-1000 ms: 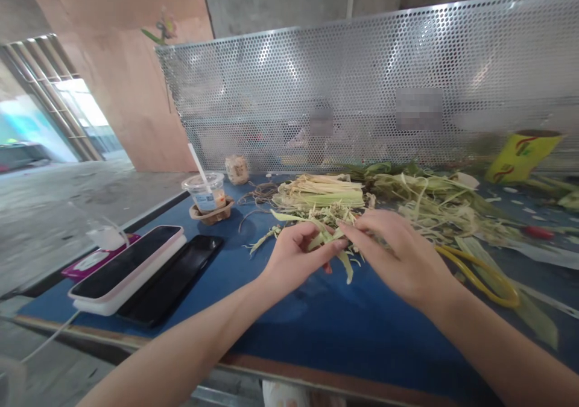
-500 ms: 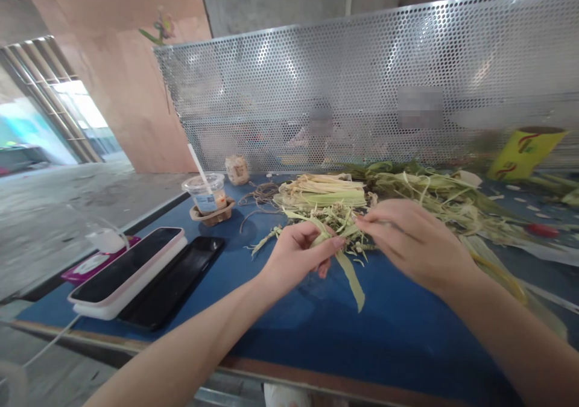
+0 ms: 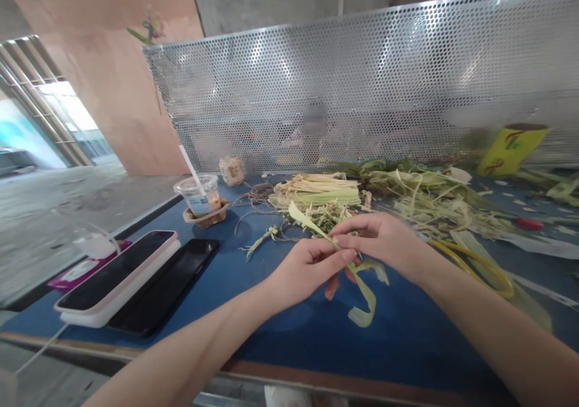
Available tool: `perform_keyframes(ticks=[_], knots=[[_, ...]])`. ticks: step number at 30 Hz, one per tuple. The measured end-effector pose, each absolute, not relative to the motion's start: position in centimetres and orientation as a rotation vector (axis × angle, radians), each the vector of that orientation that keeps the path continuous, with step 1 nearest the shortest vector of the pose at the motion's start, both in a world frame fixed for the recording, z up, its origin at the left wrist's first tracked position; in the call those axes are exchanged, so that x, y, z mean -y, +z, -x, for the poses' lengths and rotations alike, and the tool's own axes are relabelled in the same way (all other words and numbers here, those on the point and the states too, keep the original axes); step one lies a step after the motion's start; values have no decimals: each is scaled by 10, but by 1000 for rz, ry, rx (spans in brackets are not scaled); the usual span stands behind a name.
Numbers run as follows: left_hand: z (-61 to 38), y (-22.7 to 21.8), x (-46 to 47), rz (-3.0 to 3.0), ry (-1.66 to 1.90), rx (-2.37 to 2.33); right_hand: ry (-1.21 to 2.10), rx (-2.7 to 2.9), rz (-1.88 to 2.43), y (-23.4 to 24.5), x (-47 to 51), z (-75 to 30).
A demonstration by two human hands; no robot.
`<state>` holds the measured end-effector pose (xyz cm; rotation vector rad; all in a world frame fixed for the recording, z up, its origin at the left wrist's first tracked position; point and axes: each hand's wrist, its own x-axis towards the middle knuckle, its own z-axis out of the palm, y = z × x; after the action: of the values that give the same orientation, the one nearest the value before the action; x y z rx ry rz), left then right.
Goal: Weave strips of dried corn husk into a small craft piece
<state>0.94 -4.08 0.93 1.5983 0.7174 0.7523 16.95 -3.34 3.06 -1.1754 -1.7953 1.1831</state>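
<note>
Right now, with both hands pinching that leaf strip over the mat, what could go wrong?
The left hand and right hand pinch one thin leaf strip; pulling apart could tear it. Its loose curled end hangs near the blue mat and might snag. A sweep leftward could knock the drink cup towards the phones.

- We note a blue counter point(image 3: 280, 334).
- Two phones point(image 3: 136, 277) lie at its left edge.
- A lidded cup point(image 3: 199, 195) stands behind them.
- Husk strips point(image 3: 407, 193) are heaped along the back.

I see my left hand point(image 3: 312, 268) and right hand point(image 3: 384, 241) bare, forearms unsleeved, no rings, watch or gloves.
</note>
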Motion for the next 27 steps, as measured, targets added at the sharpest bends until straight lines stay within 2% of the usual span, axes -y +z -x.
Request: perform_keyframes(ticks=[5, 9, 20, 25, 27], knots=[[-9, 5, 38, -1589, 800, -712, 1493, 1564, 1044, 23, 28, -169], [-8, 7, 38, -1571, 816, -739, 1513, 1441, 953, 27, 29, -163], [-1, 13, 39, -1606, 784, -781, 889, 1807, 1092, 46, 24, -149], [-2, 13, 34, -1360, 891, -823, 168, 1854, 1148, 47, 38, -162], [-1, 13, 32, -1296, 948, -828, 63, 1949, 1195, 46, 45, -167]])
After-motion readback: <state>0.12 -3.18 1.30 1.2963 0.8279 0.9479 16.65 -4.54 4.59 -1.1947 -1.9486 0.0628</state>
